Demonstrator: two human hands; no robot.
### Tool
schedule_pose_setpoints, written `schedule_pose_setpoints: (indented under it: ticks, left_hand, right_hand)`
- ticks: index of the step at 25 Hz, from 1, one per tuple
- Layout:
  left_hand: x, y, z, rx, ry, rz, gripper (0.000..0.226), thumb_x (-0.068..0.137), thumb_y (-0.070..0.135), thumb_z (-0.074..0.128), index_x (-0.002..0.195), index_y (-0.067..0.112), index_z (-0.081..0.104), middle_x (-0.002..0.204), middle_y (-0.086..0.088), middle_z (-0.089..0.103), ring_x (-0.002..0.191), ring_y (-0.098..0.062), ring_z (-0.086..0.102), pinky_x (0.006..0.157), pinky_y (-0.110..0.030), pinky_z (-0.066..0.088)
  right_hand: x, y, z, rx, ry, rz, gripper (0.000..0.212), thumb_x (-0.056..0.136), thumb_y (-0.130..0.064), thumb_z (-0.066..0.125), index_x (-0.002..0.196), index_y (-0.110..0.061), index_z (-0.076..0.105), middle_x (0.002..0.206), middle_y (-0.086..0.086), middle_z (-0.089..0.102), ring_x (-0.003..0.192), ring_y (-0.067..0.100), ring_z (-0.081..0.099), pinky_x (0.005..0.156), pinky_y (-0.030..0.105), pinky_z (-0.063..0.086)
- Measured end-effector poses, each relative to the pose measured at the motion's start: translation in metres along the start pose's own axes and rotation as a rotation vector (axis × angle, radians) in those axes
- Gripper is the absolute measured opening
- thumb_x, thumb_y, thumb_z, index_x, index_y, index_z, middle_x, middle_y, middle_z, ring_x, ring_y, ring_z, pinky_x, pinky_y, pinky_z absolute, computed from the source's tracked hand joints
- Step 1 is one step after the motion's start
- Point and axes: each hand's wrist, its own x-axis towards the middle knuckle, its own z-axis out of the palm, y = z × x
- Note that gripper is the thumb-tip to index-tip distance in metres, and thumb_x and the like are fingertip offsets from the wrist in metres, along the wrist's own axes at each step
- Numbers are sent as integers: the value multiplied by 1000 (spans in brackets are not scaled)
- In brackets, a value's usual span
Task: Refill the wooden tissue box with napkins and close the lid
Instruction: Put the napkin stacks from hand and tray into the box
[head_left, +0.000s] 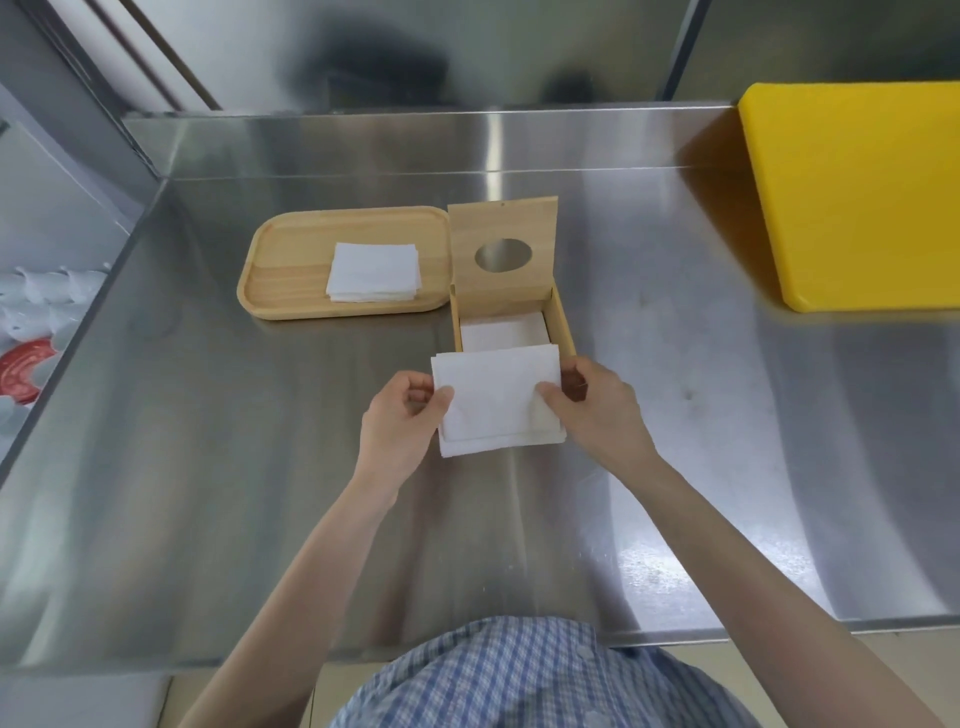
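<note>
The wooden tissue box (563, 325) stands open on the steel counter, its lid (503, 254) with a round hole tilted up at the back. White napkins (501, 330) lie inside it. In front of the box I hold a small stack of white napkins (496, 402) between both hands. My left hand (402, 421) pinches its left edge and my right hand (597, 402) grips its right edge. The stack hides the box's near end. More napkins (374, 273) lie on a wooden tray (291, 260) left of the box.
A yellow cutting board (852, 192) lies at the back right of the steel counter (208, 467). A raised steel ledge runs along the back. Off the counter's left edge are white items and a red round object (23, 369).
</note>
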Motion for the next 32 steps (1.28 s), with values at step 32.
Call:
schedule_pose_setpoints:
  ticks: [32]
  left_hand:
    - [102,54,56,1465,-158,404,18,89,11,55,106,10,58,106,-8,67,97,-27,63,61,-29,37]
  right_hand:
    - [105,-28,10,-1151,-226,-261,26,85,0,51,106,-13,61,111,8,65,104,30,59,67,30,33]
